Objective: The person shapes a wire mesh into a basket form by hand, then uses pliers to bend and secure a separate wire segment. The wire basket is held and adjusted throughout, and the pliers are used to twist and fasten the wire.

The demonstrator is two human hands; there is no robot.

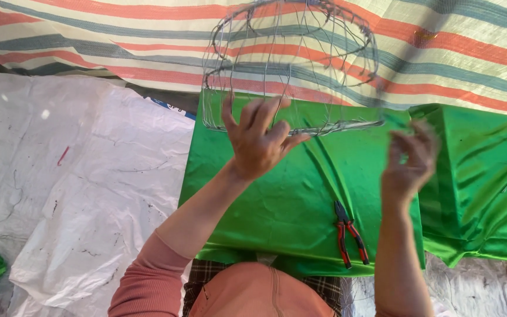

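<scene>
The left hand point(260, 140) is spread open, fingers wide, touching the near side of the wire frame point(291, 67), which is lifted over the green cloth point(289, 199). The right hand point(409, 161) is blurred; whether anything is gripped cannot be told. The frame should be turned slowly and kept level, with both sides held. The red pliers point(347, 232) are left on the cloth.

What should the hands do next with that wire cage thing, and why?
Probably close the left hand on the wire frame to steady it: its fingers are spread open at the lower rim, the blurred right hand grips nothing, and the pliers lie unused on the green cloth.
</scene>
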